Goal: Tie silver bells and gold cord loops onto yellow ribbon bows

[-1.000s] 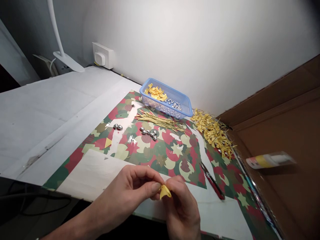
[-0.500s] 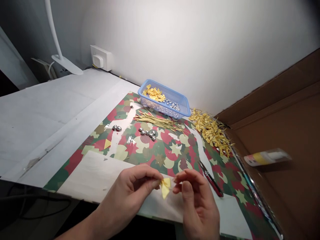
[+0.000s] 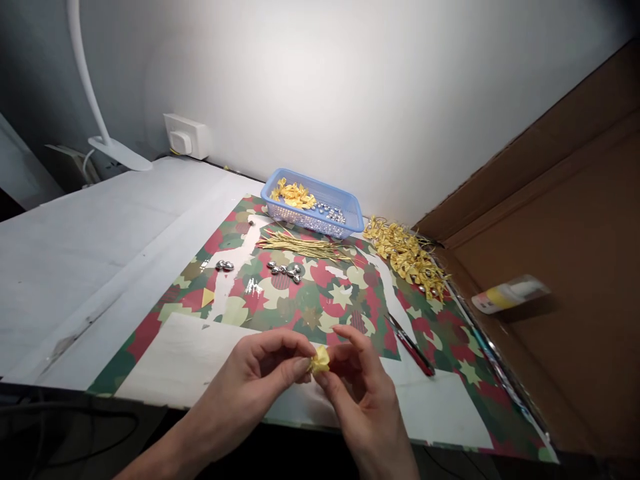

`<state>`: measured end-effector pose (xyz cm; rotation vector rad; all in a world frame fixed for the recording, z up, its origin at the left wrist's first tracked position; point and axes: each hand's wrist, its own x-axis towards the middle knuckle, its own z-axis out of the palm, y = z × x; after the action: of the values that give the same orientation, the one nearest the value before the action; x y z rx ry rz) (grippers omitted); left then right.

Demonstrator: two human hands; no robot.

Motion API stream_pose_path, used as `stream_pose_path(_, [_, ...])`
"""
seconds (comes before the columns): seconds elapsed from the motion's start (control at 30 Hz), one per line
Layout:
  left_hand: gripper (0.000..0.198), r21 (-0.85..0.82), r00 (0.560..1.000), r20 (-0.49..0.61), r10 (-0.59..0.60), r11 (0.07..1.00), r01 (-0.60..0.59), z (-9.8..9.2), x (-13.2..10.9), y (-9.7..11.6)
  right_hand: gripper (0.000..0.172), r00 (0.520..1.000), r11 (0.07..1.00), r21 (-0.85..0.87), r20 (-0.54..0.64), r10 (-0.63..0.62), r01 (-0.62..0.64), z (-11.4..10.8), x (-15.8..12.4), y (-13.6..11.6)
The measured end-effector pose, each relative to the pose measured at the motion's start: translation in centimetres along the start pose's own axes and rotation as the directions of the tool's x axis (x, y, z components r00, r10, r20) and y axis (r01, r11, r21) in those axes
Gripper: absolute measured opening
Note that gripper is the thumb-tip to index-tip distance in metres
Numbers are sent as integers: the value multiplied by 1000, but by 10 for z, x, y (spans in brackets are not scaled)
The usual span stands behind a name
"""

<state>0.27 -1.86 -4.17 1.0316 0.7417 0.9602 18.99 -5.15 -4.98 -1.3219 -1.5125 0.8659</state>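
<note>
A small yellow ribbon bow (image 3: 321, 359) is held between both hands, low over the front of the table. My left hand (image 3: 265, 373) pinches its left side with thumb and fingertips. On the right, the thumb and fingertips of my right hand (image 3: 363, 393) close on the bow's other side, with the index finger raised. Part of the ribbon is hidden by the fingertips. To the right of my hands lies a red-handled cutting tool (image 3: 413, 347), its dark pointed end facing away. Several shiny silver beads (image 3: 285, 270) rest beyond the hands, with more silver beads (image 3: 225, 265) to their left.
A blue basket (image 3: 345, 190) at the wall holds yellow bows and silver beads. Thin gold ties (image 3: 305, 247) lie before it. Finished-looking yellow bows (image 3: 405, 253) are heaped by the cardboard box (image 3: 550, 233). A small bottle (image 3: 507, 295) and a white lamp (image 3: 120, 153) flank the table.
My right hand has moved left and its fingers have come onto the bow. The bow looks more folded and gathered than before. The camera view has shifted slightly.
</note>
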Motion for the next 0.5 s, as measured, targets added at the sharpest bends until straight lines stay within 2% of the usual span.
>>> stream_pose_path(0.07, [7,-6,1000,-23,-1,1000,1,1,0,-2,43,986,974,-164,-35,-163,155,-8,-1,-5])
stream_pose_path(0.13, [17,-14,999,-44,-2,1000,2,2,0,-5,38,937,890,-327,-30,-347,319,-15,-3,-13])
stream_pose_path(0.2, [25,2,999,-46,1,1000,-1,3,-1,-8,36,886,795,-427,31,-463,430,-18,-5,-21])
stream_pose_path(0.3, [24,33,999,-36,11,999,-10,2,-2,-11,36,843,694,-514,115,-526,503,-16,-2,-28])
stream_pose_path(0.4, [20,59,999,-43,23,998,-20,1,-3,-12,28,789,624,-537,139,-598,567,-9,7,-31])
stream_pose_path(0.5, [15,77,998,-55,40,996,-36,2,-2,-12,21,697,528,-565,120,-707,634,-3,12,-32])
